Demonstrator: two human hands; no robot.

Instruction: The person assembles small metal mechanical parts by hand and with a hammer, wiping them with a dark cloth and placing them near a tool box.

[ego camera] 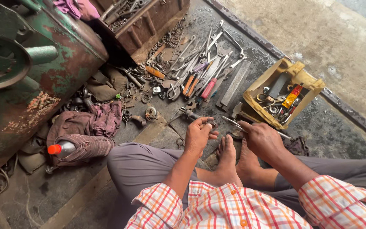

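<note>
You are sitting cross-legged on the concrete floor point(344, 127), and both hands are working just above your bare feet point(234, 157). Your left hand point(199, 133) is pinching a small metal ring point(212, 124) between thumb and fingertips, fingers curled closed on it. Your right hand point(262, 140) is gripping a thin metal tool point(234, 123), closed around its rear end. The tool's long axis is running from your right hand up and to the left, its tip pointing toward the ring and stopping just beside it; whether the tip is touching the ring is too small to tell. Judging from this, you are in the middle of the work: ring and tool are both picked up and brought together, but nothing is showing as fitted or finished yet, and the ring is not set down. Ahead of you a spread of spanners and pliers point(195, 72) is lying on the floor, a yellow box point(284, 91) of small parts is sitting to the right, and a bottle with an orange cap point(62, 148) is resting on cloth to the left beside the rusty green machine point(30, 72).
</note>
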